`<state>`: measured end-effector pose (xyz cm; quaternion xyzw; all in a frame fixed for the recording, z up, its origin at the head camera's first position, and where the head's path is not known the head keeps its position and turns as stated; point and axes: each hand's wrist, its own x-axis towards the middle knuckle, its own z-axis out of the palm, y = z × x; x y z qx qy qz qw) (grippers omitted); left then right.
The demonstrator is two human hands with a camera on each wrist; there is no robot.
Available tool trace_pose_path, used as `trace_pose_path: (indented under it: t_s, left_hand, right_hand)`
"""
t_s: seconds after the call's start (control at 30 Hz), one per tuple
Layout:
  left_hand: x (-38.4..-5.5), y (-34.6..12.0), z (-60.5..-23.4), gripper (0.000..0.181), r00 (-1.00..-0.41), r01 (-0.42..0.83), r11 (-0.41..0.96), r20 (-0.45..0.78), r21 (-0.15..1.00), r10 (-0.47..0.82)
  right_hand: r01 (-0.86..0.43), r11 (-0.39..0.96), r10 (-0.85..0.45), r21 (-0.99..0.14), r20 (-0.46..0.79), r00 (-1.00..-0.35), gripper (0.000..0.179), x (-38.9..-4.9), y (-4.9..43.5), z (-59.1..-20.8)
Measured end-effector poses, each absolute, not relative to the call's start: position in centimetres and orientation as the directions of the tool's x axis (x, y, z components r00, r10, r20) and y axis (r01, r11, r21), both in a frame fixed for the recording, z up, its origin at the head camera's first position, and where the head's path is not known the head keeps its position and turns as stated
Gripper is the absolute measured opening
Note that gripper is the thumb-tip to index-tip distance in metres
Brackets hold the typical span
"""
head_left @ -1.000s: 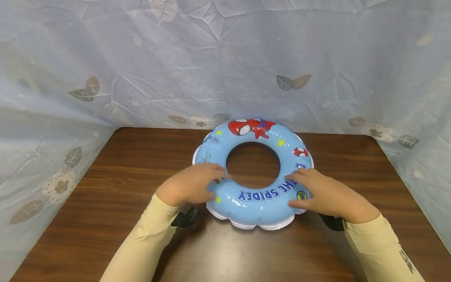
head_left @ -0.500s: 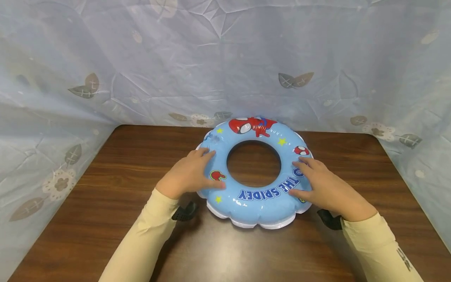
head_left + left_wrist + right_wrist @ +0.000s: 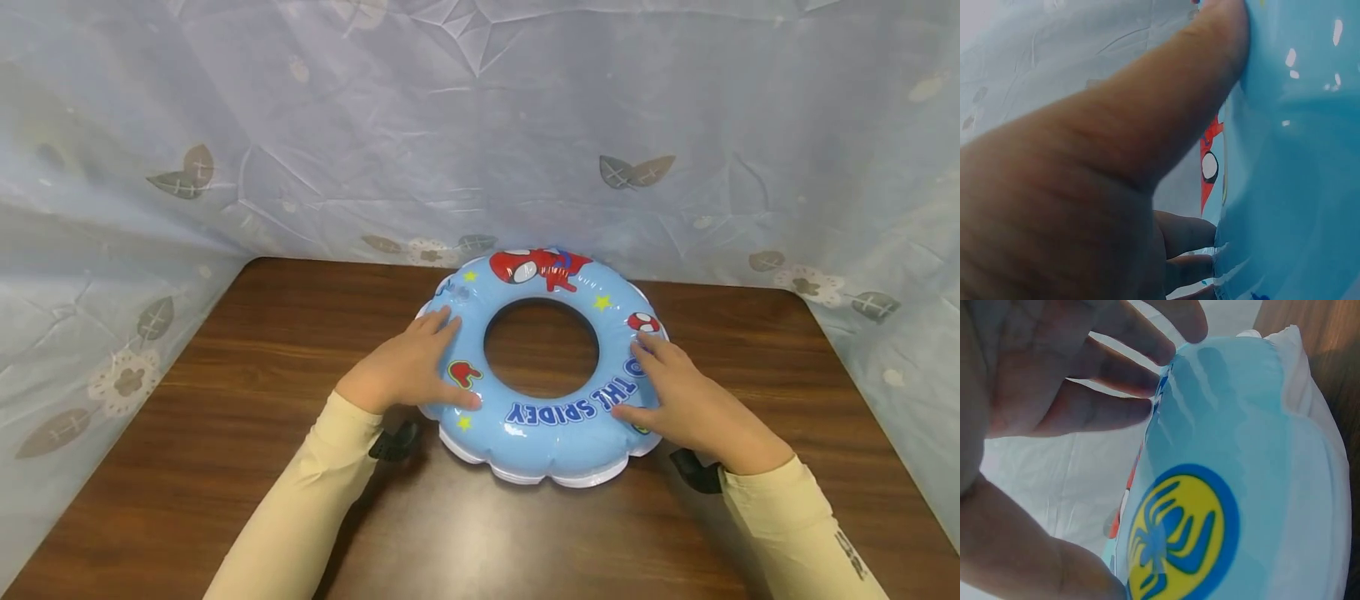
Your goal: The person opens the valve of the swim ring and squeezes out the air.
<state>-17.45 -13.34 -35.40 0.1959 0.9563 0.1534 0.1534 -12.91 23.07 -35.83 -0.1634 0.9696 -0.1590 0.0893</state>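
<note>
An inflated light-blue swim ring [image 3: 551, 454] with red cartoon figures, yellow stars and blue lettering lies flat on the table. My left hand [image 3: 405, 371] rests on its left side, fingers spread and thumb stretched toward the hole. On the right side, over the lettering, lies my right hand [image 3: 693, 400], also with spread fingers. Up close in the left wrist view, the thumb [image 3: 1222, 44] and fingertips touch the shiny vinyl. Fingertips meet the ring's upper face in the right wrist view, beside a yellow spider emblem [image 3: 1179, 531]. Neither hand curls round the ring.
The dark wooden table [image 3: 300, 333] carries the ring near its back edge. A pale floral sheet [image 3: 375, 125] hangs behind and along both sides. Black wrist mounts [image 3: 395, 442] sit under the wrists.
My left hand has shifted up and outward from the ring's lower left, spreading its fingers on it. The right hand's fingers have moved slightly up. The ring has stayed nearly in place.
</note>
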Motion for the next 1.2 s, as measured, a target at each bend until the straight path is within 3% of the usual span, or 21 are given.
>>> trace_pose_path:
  t_s: [0.4, 0.73, 1.2]
  left_hand:
    - [-17.55, -12.32, -35.89, 0.125, -0.862, 0.379, 0.873, -0.226, 0.306, 0.453]
    - [-17.47, -12.55, -35.69, 0.125, -0.859, 0.362, 0.876, -0.250, 0.319, 0.446]
    - [-17.21, -12.68, -35.07, 0.121, -0.869, 0.367, 0.890, -0.242, 0.272, 0.432]
  right_hand:
    - [-0.311, 0.899, -0.371, -0.308, -0.160, -0.915, 0.095, -12.83, 23.37, -36.26]
    - [-0.282, 0.891, -0.369, -0.355, -0.207, -0.906, 0.088, -12.83, 23.21, -36.30]
    - [-0.296, 0.881, -0.386, -0.369, -0.199, -0.901, 0.095, -12.88, 23.18, -36.36]
